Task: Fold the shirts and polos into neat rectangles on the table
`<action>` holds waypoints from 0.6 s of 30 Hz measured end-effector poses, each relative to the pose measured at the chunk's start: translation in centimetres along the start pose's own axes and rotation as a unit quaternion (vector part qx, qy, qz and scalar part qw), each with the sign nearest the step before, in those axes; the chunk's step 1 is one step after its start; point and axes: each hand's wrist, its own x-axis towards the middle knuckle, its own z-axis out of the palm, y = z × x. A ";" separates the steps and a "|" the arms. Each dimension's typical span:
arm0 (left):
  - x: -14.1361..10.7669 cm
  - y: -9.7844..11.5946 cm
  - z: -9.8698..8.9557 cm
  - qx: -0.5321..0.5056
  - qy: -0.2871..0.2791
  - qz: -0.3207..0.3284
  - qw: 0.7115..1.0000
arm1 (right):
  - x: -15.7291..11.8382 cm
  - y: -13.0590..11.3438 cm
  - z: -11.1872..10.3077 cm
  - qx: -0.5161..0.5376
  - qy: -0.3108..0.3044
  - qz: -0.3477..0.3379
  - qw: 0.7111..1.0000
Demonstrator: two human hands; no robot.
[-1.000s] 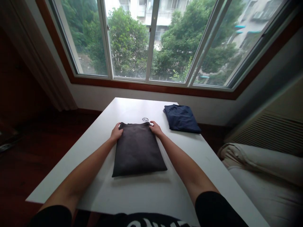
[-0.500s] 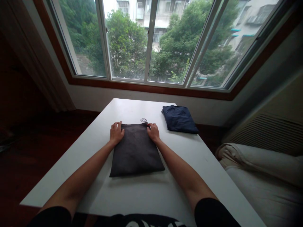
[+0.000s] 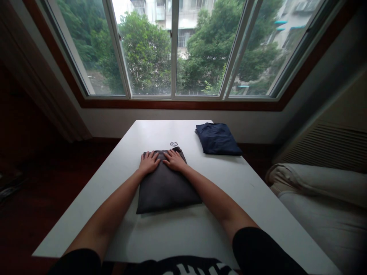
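A dark grey folded garment (image 3: 168, 191) lies flat on the white table (image 3: 111, 172) in front of me. My left hand (image 3: 149, 162) rests palm down on its far left part, fingers stretched and spread. On the far right part lies my right hand (image 3: 173, 159), also flat with its fingers apart. The two thumbs point toward each other, a small gap between them. Which kind of garment it is, I cannot tell from its folded shape.
A navy folded garment (image 3: 219, 139) lies at the table's far right edge. Just beyond the grey one is a small round dark mark (image 3: 173, 144) on the tabletop. Rolled pale bedding (image 3: 318, 179) is at the right; a window (image 3: 174, 57) stands behind the table.
Both hands have moved inward from the garment's far side edges onto its top, and their fingers now lie flat. The view has shifted slightly.
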 end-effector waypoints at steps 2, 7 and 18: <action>0.8 -0.7 -0.2 -0.009 0.007 -0.039 0.999 | 0.1 0.9 0.0 -0.001 -0.004 0.021 1.000; 1.7 -2.4 -0.6 -0.027 0.040 -0.081 0.996 | -0.7 3.2 -0.4 -0.002 -0.013 0.056 0.998; -0.7 -3.5 -1.6 -0.061 0.135 -0.154 0.977 | -1.0 4.8 -0.9 0.011 0.011 0.157 0.987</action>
